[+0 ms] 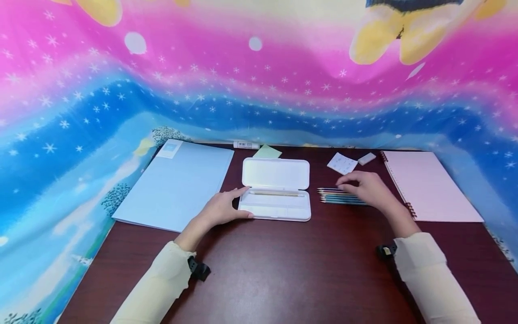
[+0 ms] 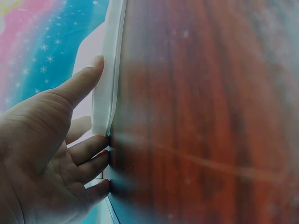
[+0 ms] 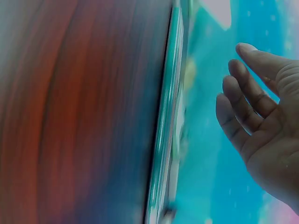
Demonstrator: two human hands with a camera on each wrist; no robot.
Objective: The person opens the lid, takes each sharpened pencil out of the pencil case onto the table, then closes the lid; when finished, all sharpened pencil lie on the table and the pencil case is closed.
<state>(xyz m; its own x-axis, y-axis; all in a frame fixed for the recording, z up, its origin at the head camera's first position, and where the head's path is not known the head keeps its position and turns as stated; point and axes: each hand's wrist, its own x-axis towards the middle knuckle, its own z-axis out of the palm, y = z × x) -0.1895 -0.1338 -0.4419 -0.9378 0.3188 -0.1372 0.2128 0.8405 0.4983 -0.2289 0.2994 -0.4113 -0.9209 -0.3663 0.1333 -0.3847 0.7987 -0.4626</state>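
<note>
A white pencil case point(image 1: 282, 212) lies on the table with its lid point(image 1: 276, 173) tipped back. Inside it, along the hinge side, is one tan pencil point(image 1: 277, 194). My left hand point(image 1: 218, 208) holds the case's left end, thumb at the near corner and index finger at the far one. To the right of the case lies a row of several colored pencils point(image 1: 336, 198), their tips pointing left. Over this row hovers my right hand point(image 1: 370, 188), fingers loosely bent with nothing between them. In the right wrist view the hand point(image 3: 261, 107) is apart from the green pencil point(image 3: 164, 107).
A light blue folder point(image 1: 178, 184) lies at the left and a pink spiral notebook point(image 1: 433, 186) at the right. Behind are a white tube point(image 1: 246, 145), green paper point(image 1: 268, 152), a patterned white square point(image 1: 342, 163) and an eraser point(image 1: 366, 158). A printed cloth point(image 1: 259, 90) hangs around the table.
</note>
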